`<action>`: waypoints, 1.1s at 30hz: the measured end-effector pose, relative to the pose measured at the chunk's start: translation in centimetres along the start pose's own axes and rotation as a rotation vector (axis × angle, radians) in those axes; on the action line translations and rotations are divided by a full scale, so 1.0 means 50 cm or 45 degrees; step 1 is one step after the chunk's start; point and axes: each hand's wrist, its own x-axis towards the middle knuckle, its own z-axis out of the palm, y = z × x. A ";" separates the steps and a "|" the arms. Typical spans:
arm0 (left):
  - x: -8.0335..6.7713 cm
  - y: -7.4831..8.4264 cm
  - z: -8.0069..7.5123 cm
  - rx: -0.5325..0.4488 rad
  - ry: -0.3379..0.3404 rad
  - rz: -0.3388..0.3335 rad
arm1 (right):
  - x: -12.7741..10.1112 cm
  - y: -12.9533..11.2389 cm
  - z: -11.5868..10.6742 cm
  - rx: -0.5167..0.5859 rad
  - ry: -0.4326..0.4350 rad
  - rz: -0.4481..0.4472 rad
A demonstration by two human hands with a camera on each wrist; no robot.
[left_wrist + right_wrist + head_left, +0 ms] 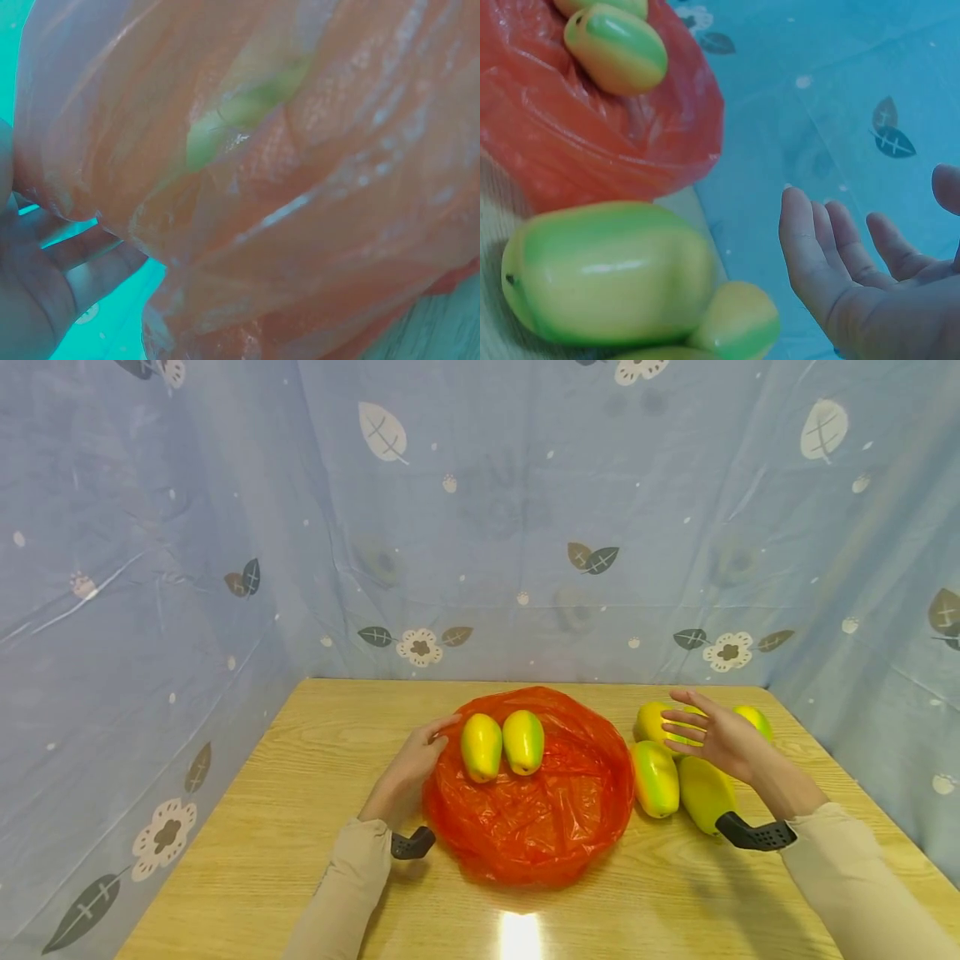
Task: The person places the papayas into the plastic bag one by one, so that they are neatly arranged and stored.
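Observation:
A red plastic bag lies spread open on the table, with two glossy yellow-green mangoes side by side in its far left part. My left hand reaches to the bag's left rim, its fingertips right at the plastic. Seen from the left wrist, the fingers look fairly straight and their tips are hidden behind the bag. To the right, several more mangoes sit in a cluster. Above them is my right hand, fingers spread and holding nothing; it covers part of the cluster.
The wooden table runs back to a blue patterned cloth, which also hangs along both sides. Black wrist mounts stick out beside each sleeve, the right one overlapping the nearest mango of the cluster.

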 end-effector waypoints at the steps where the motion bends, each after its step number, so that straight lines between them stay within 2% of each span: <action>1: 0.000 0.000 -0.001 0.009 0.000 0.004 | -0.003 0.001 -0.005 0.023 -0.006 -0.003; 11: 0.001 0.004 -0.002 0.063 -0.009 0.044 | -0.039 0.003 -0.060 0.200 -0.141 -0.044; 14: 0.002 0.004 -0.002 0.063 -0.017 0.058 | -0.048 0.006 -0.073 0.262 -0.161 -0.044; 21: 0.002 0.003 -0.002 0.057 -0.038 0.068 | -0.072 0.014 -0.107 0.305 -0.210 -0.077; 27: 0.004 0.002 -0.002 0.080 -0.034 0.098 | -0.099 0.022 -0.144 0.458 -0.270 -0.067; 33: 0.006 -0.002 -0.003 0.094 -0.020 0.101 | -0.118 0.034 -0.174 0.541 -0.306 -0.103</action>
